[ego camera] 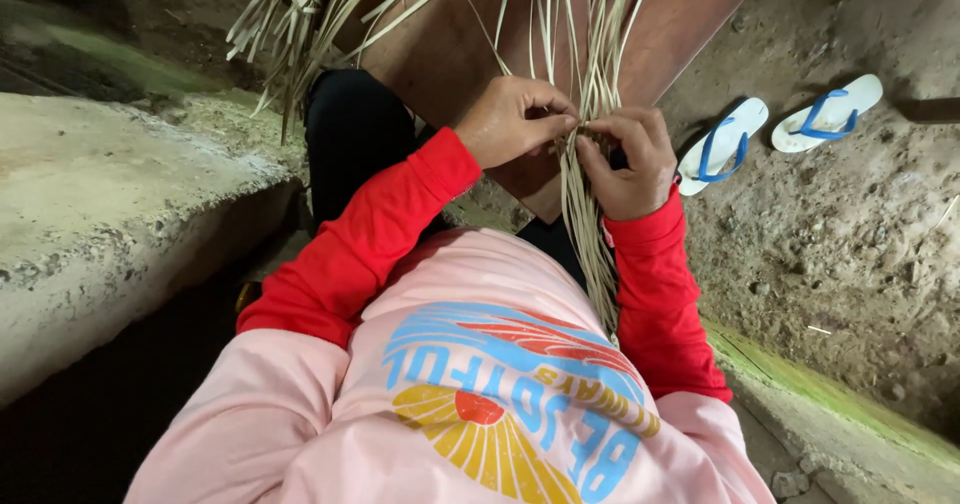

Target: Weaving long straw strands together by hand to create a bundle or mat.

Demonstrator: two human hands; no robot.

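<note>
A bundle of pale dried leaf strips (590, 214) runs from my lap up past my hands and fans out at the top of the head view. My left hand (515, 119) pinches the strips from the left, fingers curled. My right hand (630, 159) grips the same strips from the right, thumb and fingers closed on them. Both hands meet at one spot on the bundle, above a brown wooden board (450, 54). Red sleeves cover my forearms and a pink printed shirt fills the lower frame.
A pair of white sandals with blue straps (770, 129) lies on the dirt ground at the right. A concrete ledge (110, 204) runs along the left. A mossy concrete edge (830, 404) borders the lower right. More loose strips (290, 14) spread at the top left.
</note>
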